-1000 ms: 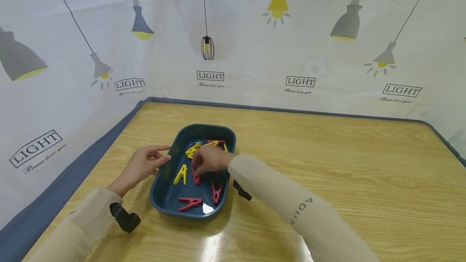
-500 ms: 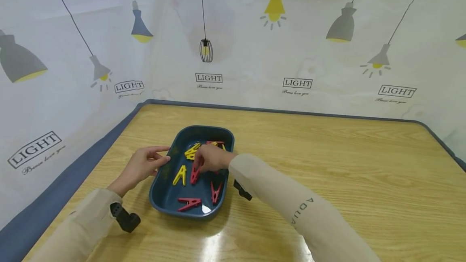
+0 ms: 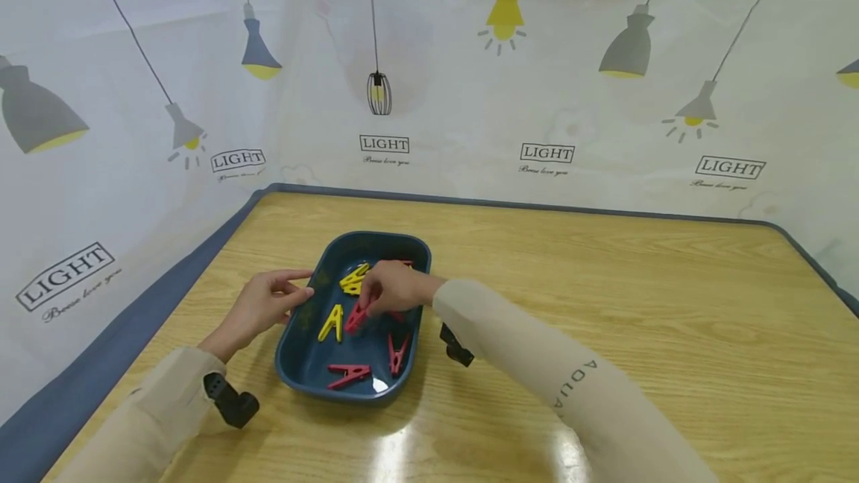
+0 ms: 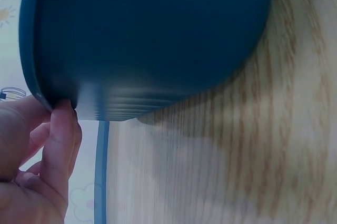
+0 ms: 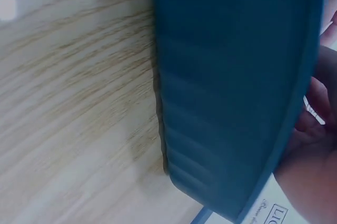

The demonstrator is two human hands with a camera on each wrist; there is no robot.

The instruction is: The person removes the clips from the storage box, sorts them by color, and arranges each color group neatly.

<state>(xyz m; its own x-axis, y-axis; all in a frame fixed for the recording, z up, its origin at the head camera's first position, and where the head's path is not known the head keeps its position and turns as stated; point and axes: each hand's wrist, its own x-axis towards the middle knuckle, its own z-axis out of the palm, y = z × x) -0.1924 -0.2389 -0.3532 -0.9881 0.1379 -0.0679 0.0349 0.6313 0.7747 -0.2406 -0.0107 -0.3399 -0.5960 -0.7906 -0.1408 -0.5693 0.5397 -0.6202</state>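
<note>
A backdrop printed with lamps (image 3: 463,103) is rising behind a wood-grained table (image 3: 604,289), and on that table a dark blue tray (image 3: 335,393) is sitting, holding all the clips now showing. The left hand (image 3: 265,304) is gripping the tray's left rim, thumb on it and fingers reaching beneath. The right hand (image 3: 396,285) is dipping in over the right side, its thumb and fingers pinching a red clip (image 3: 356,317) inside the tray; whether that clip is touching the floor, I cannot tell, and the tray wall is hiding it from the right wrist view. As to progress, the handling is looking unfinished: one clip is being held, while the others are lying loose. Nearest the tray's near end, a second red clip (image 3: 361,372) is lying on its side, and a third red clip (image 3: 395,365) is lying by the right wall. A yellow clip (image 3: 335,317) is lying just left of the held one, and more yellow pieces (image 3: 350,283) are lying beside the right fingertips. Further clips are partly hiding behind the right hand, so the exact number left is staying uncertain.
</note>
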